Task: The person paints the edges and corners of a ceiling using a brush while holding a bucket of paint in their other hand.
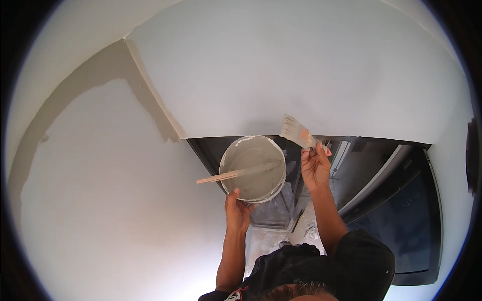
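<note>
My left hand (238, 211) supports a round bucket (273, 194) from its near side, with the thumb up at the rim and the other fingers mostly hidden beneath. Inside lies thick grey-beige paint (251, 153), and the rim is crusted with it. A wooden stick (221, 177) slants across, its coated end in the paint and its bare end jutting past the left rim. To the right, my right hand (316, 170) pinches the handle of a wide paintbrush (297, 131). Its bristles are caked with the same paint and point up and left, near the pale wall's lower edge.
The left wall (115, 160) bears a wet-looking grey-beige band (90, 70) along its top and down the corner. Ahead is a pale wall surface (301, 65) above a dark-framed opening (206, 150). A dark glass panel (401, 226) stands at right. Below shows a stained floor (263, 240).
</note>
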Action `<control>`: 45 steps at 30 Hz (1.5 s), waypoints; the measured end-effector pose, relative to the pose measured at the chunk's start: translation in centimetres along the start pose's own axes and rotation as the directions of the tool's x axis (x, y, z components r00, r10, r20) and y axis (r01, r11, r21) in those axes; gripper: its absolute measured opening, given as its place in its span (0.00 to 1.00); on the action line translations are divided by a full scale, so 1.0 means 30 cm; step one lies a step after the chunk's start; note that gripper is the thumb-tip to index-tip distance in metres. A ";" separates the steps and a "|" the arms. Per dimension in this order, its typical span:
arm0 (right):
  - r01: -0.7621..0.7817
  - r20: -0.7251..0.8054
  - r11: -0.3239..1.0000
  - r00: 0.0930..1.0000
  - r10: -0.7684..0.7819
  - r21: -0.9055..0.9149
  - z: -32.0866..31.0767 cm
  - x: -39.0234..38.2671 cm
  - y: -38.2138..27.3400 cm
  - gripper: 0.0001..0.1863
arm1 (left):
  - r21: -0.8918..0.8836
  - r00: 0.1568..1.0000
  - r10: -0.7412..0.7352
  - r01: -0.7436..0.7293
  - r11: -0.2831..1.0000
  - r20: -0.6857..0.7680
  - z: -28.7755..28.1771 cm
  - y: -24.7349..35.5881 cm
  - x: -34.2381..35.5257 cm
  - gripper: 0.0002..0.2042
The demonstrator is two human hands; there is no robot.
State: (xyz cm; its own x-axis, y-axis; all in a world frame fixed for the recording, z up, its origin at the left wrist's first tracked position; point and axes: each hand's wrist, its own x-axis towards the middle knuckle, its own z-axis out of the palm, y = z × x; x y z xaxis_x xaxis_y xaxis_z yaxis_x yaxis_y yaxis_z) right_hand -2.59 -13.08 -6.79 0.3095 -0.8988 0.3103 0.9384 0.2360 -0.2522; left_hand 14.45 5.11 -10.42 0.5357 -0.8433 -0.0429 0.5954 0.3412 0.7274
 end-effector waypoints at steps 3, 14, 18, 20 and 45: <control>0.032 0.051 0.999 0.998 -0.033 0.030 -0.007 0.012 0.014 0.07 | 0.005 0.999 0.019 -0.020 1.000 0.038 0.002 -0.002 0.003 0.38; 0.046 0.062 0.996 0.997 -0.052 0.082 -0.044 0.009 0.065 0.07 | 0.064 0.989 0.102 -0.109 0.992 0.107 0.021 -0.007 -0.002 0.41; 0.008 0.078 0.997 0.997 -0.013 0.071 -0.079 0.011 0.058 0.09 | 0.054 0.990 0.109 -0.114 0.992 0.090 0.030 -0.014 -0.006 0.41; 0.020 0.081 0.998 0.996 -0.025 0.062 -0.080 0.014 0.058 0.10 | 0.059 0.990 0.106 -0.112 0.992 0.094 0.024 -0.015 -0.002 0.41; 0.816 0.607 0.428 0.576 -0.548 -0.389 0.687 0.969 -0.138 0.16 | 0.106 0.960 0.135 -0.112 0.988 -0.244 0.065 -0.044 0.007 0.45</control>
State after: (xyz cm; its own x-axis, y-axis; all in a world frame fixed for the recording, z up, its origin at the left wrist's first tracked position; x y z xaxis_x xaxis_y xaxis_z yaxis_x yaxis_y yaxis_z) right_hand 5.68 -32.57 22.16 -0.2427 -0.4230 0.8730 0.5944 -0.7761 -0.2108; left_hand 12.61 3.67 -10.05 0.7409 -0.6625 -0.1102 0.4650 0.3876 0.7960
